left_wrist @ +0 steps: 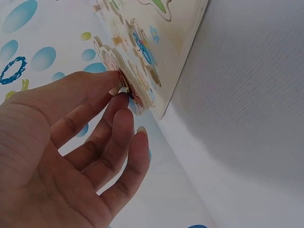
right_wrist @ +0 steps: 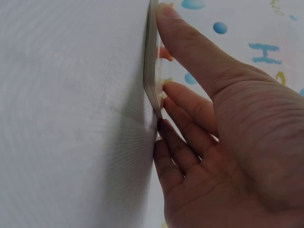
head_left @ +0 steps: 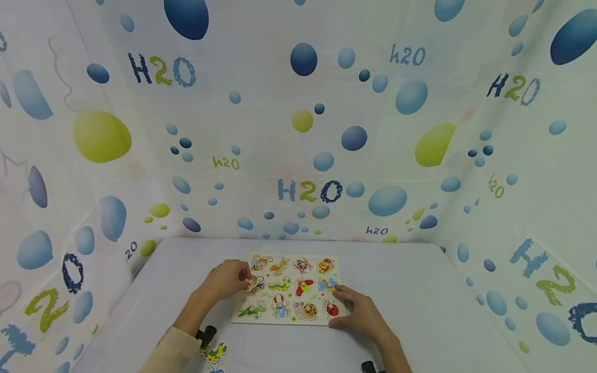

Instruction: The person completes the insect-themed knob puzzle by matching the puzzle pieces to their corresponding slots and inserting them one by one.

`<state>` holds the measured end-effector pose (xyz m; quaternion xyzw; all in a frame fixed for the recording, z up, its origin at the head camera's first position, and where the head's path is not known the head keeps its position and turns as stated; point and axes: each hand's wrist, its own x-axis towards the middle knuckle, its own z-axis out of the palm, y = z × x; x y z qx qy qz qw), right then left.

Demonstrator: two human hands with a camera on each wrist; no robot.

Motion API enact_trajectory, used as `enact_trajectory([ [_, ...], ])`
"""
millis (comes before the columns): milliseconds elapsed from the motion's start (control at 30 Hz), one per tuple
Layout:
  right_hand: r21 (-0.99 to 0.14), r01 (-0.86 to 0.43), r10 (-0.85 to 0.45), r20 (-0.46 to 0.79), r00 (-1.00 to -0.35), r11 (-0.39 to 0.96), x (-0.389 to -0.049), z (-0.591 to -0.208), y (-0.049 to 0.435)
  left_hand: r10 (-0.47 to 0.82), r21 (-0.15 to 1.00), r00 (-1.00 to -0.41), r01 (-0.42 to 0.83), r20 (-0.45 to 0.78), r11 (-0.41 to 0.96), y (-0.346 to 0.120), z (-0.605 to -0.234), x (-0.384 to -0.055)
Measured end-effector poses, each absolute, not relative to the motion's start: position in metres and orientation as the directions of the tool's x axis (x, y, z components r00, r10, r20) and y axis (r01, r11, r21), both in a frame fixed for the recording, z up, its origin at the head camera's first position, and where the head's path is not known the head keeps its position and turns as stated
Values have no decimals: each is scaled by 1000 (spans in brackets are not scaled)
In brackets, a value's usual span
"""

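A wooden peg puzzle board (head_left: 295,320) with colourful insect pictures lies flat on the table. At its left side, my left hand (head_left: 228,280) pinches the small knob of a bee puzzle piece (head_left: 254,282) between thumb and fingertips. In the left wrist view this piece (left_wrist: 129,78) stands tilted close over the board, with the other fingers loosely bent beside it. My right hand (head_left: 361,311) holds the board's near right corner. Its thumb (right_wrist: 183,38) lies along one edge of the board (right_wrist: 151,61), while the fingertips touch the adjoining side.
On the white table (head_left: 396,290), a loose green-and-yellow caterpillar piece (head_left: 216,353) lies near my left sleeve (head_left: 174,349). Part of a blue piece (head_left: 216,369) shows below it at the frame edge. Cloth walls with printed bubbles (head_left: 387,201) enclose the table's back and sides.
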<state>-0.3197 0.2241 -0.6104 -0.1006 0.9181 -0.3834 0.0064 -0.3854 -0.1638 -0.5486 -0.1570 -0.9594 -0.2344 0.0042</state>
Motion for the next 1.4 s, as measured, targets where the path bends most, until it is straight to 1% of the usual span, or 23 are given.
enact_trajectory([
  [300, -714, -179, -195, 61, -979, 677, -322, -613, 225, 289, 429, -954, 296, 82, 853, -165, -550, -394],
  [733, -719, -183, -202, 60, -977, 670, -322, -612, 225, 287, 446, -956, 282, 58, 849, -163, -550, -407],
  [1200, -723, -169, -200, 43, -979, 670, -323, -611, 225, 279, 449, -957, 284, 79, 847, -163, -559, -421],
  [1400, -716, -173, -194, 54, -979, 676, -324, -611, 226, 277, 446, -957, 284, 84, 848, -163, -561, -426],
])
